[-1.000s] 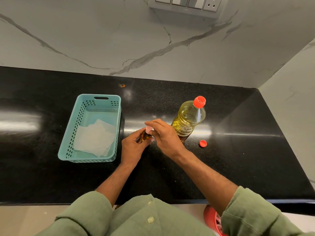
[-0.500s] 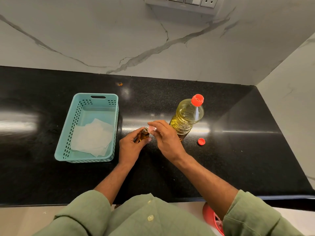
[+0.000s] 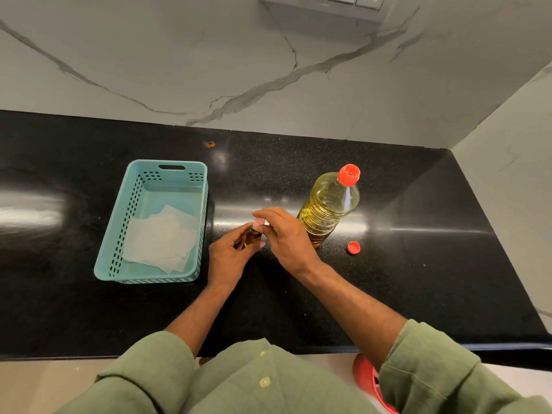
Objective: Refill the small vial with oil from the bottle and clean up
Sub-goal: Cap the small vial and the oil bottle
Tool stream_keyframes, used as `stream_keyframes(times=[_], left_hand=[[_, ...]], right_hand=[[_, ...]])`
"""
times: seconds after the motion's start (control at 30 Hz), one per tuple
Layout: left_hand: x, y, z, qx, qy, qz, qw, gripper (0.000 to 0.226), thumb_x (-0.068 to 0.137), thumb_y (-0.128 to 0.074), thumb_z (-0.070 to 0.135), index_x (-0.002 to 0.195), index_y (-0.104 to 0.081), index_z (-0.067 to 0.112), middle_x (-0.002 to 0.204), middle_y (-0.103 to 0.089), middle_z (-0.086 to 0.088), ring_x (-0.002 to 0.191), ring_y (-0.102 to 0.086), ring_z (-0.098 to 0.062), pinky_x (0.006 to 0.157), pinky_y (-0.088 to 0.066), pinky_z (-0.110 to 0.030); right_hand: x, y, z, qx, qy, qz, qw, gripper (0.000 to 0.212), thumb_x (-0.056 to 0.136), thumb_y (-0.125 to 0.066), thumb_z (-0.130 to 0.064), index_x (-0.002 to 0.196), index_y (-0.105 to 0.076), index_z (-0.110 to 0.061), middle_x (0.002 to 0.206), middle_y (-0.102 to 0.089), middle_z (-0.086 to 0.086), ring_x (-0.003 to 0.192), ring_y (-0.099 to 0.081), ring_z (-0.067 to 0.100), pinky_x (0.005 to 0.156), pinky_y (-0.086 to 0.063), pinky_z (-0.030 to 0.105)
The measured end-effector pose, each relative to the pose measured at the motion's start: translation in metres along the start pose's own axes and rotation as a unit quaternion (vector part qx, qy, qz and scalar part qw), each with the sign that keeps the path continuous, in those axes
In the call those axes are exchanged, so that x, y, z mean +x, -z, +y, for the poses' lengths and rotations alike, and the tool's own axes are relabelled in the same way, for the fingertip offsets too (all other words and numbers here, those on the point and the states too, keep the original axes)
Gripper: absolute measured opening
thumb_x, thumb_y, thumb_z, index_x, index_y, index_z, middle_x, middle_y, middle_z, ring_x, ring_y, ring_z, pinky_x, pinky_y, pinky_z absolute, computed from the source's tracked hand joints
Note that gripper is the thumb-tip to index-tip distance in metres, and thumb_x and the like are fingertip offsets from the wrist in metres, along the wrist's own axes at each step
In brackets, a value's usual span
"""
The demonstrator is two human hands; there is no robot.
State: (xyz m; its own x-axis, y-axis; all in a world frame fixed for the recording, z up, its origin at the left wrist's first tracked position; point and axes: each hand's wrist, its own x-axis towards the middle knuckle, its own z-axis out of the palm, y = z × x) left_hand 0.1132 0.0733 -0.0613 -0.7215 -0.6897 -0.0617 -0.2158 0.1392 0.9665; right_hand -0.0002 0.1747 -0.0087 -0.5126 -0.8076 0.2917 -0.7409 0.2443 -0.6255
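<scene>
Head: amber vial [image 3: 252, 236] upright, oil-filled, pinkish top.

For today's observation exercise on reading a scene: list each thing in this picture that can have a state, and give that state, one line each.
small vial: upright, holding amber oil, held by the left hand
pale cap: at the vial's mouth, pinched by the right hand
oil bottle: upright, red cap on, mostly full
loose red cap: lying on the counter, right of the bottle
teal basket: open-topped, white tissues lying flat inside
</scene>
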Motion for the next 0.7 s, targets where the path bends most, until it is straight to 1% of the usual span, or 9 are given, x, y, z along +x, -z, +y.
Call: stream_keyframes(times=[0.1,0.2,0.3,0.47,0.63,0.7], left_hand=[[0.0009,0.0006,-0.0014,-0.002,0.001,0.003,1.0,0.05,0.079,-0.086,0.022,0.126,-0.071,0.028,0.103,-0.076,0.016,0.099,-0.07,0.002,0.094,-0.055,-0.022],[0.0027,0.0002,-0.0035,-0.003,0.003,0.004,1.0,0.049,0.079,-0.086,0.023,0.126,-0.071,0.028,0.103,-0.077,0.015,0.099,-0.071,0.001,0.094,-0.056,-0.025],[0.0048,-0.0002,-0.0044,-0.008,0.005,0.006,1.0,0.047,0.079,-0.085,0.023,0.124,-0.072,0.028,0.102,-0.077,0.014,0.098,-0.071,-0.002,0.094,-0.057,-0.029],[0.007,-0.0007,-0.0051,-0.028,0.009,0.007,1.0,0.048,0.079,-0.085,0.021,0.122,-0.07,0.036,0.1,-0.077,0.012,0.098,-0.072,-0.006,0.093,-0.058,-0.032],[0.0067,0.0005,-0.0062,-0.042,0.008,0.005,0.999,0.047,0.081,-0.084,0.019,0.123,-0.071,0.032,0.103,-0.077,0.013,0.1,-0.072,-0.005,0.094,-0.056,-0.028],[0.0068,0.0011,-0.006,-0.046,0.008,0.005,0.999,0.046,0.081,-0.084,0.019,0.122,-0.071,0.035,0.103,-0.077,0.014,0.101,-0.072,-0.004,0.094,-0.056,-0.027]], right_hand=[[0.0032,-0.0028,0.0023,-0.002,0.001,-0.007,1.0,0.028,0.098,-0.063,-0.008,0.126,-0.065,-0.009,0.117,-0.066,0.004,0.106,-0.063,0.013,0.09,-0.054,0.026],[0.0061,-0.0039,0.0017,0.0,0.0,-0.008,1.0,0.028,0.098,-0.063,-0.009,0.126,-0.065,-0.009,0.116,-0.067,0.004,0.106,-0.064,0.014,0.09,-0.055,0.029],[0.0095,-0.0042,0.0001,0.001,0.003,-0.016,1.0,0.027,0.097,-0.064,-0.01,0.124,-0.065,-0.009,0.115,-0.068,0.005,0.106,-0.065,0.015,0.089,-0.055,0.03],[0.0093,-0.0066,0.0009,-0.009,-0.003,-0.023,1.0,0.028,0.095,-0.067,-0.009,0.122,-0.066,-0.01,0.113,-0.069,0.004,0.104,-0.065,0.016,0.087,-0.056,0.032],[0.01,-0.0073,-0.0024,-0.013,-0.013,-0.018,1.0,0.027,0.094,-0.069,-0.012,0.121,-0.068,-0.009,0.112,-0.07,0.005,0.103,-0.066,0.015,0.088,-0.055,0.03],[0.0101,-0.0072,-0.0039,-0.013,-0.018,-0.014,1.0,0.027,0.094,-0.07,-0.013,0.12,-0.068,-0.009,0.111,-0.071,0.004,0.103,-0.066,0.014,0.087,-0.055,0.029]])
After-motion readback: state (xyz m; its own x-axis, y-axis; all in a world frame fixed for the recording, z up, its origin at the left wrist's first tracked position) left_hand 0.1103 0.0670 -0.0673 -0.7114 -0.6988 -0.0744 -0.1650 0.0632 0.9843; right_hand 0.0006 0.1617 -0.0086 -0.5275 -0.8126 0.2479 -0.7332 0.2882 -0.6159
